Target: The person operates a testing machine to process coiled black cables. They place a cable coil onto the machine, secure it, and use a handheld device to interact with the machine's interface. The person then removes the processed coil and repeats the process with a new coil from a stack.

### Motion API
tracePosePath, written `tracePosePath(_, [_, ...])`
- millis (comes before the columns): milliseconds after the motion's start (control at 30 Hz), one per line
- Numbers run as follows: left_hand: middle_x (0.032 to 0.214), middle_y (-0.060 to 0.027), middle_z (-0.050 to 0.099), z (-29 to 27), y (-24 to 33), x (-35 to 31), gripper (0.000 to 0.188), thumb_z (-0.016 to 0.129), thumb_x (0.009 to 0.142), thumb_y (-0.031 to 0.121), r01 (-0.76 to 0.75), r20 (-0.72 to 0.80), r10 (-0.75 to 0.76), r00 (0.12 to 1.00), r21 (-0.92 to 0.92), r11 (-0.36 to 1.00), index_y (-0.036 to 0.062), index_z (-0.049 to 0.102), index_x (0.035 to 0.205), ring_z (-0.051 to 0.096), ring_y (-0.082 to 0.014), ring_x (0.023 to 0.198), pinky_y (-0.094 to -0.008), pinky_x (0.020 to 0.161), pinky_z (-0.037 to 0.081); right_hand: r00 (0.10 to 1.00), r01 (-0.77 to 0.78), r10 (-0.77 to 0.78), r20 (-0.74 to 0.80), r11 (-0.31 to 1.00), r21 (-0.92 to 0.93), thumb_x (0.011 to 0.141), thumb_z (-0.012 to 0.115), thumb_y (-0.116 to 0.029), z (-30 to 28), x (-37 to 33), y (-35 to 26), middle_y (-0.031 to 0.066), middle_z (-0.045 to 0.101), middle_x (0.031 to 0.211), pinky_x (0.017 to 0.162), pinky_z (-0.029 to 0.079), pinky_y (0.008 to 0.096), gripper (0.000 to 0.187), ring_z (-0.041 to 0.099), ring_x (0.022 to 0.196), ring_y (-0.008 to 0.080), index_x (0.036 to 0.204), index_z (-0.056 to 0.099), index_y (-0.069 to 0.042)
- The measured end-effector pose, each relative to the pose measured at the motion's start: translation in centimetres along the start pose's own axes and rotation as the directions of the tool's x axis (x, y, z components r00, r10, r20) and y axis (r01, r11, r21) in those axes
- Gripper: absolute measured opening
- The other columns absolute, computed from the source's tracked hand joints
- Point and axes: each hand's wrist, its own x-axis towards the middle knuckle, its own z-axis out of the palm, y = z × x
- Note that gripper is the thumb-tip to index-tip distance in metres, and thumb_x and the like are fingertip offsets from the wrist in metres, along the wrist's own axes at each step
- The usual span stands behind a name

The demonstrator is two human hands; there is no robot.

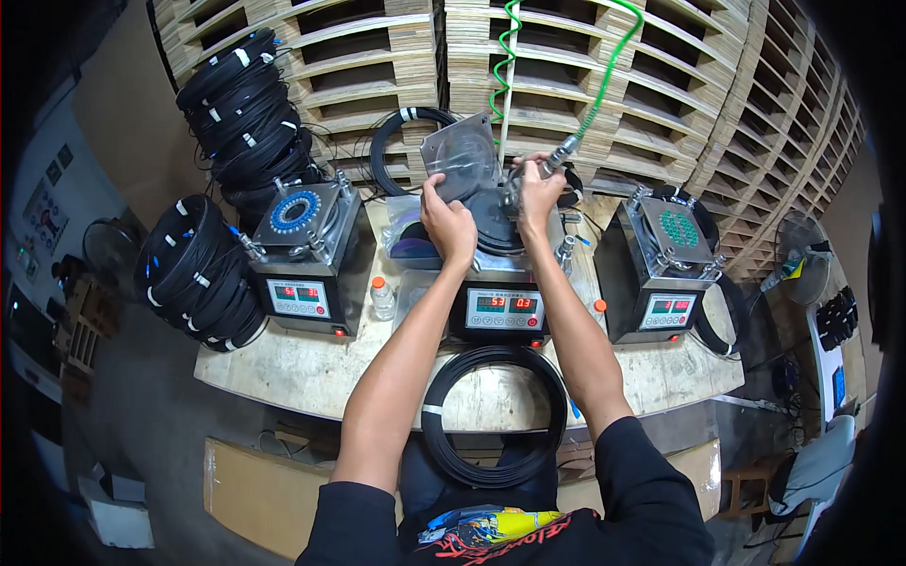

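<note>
My left hand (448,224) is closed on the lower edge of a tilted square metal plate (436,151), with a clear round film or disc (464,162) against its face. Closed round a metal air blow gun (553,166) is my right hand (538,196); a green coiled hose (604,85) runs up from the gun. Both hands are over the middle bench machine (505,309), whose round black platen (494,226) lies between them. The gun's nozzle is partly hidden behind the fingers.
Similar machines stand at left (300,300) and right (667,311), carrying rings of blue and green connectors. A coil of black cable (444,448) overhangs the bench front. Cable stacks (189,264) rise at left. A red-capped bottle (381,300) stands beside the middle machine. Wooden pallets (377,75) line the back.
</note>
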Motion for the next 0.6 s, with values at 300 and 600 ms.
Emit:
tracePosePath(300, [0.134,-0.0190,0.041,-0.9,1.4,0.1,0.049,0.059,0.073,-0.005,-0.196,-0.059,0.205,0.977,0.123,0.973,0.0073,0.052,0.121,0.043,-0.0391,0.126,-0.0478,0.107,0.035,0.981,-0.133,0.129,0.144,0.991,0.017,0.088,0.053,0.004,-2.9,1.2,-3.5,0.0070,0.063,0.087,0.072,0.054,0.0297,0.011,0.069,0.080,0.0176,0.097,0.059,0.001])
tracePosePath(600, [0.127,-0.0077,0.057,-3.5,3.3,3.8,0.035,0.077,0.075,0.017,-0.893,0.856,0.494,0.150,-0.097,0.440,0.0110,0.065,0.108,0.043,-0.0298,0.130,-0.0467,0.110,0.035,0.893,-0.303,0.312,0.324,0.950,-0.082,0.088,0.050,0.000,-7.4,1.4,-8.6,0.0062,0.061,0.088,0.068,0.057,0.0283,0.018,0.070,0.079,0.0180,0.103,0.059,0.001])
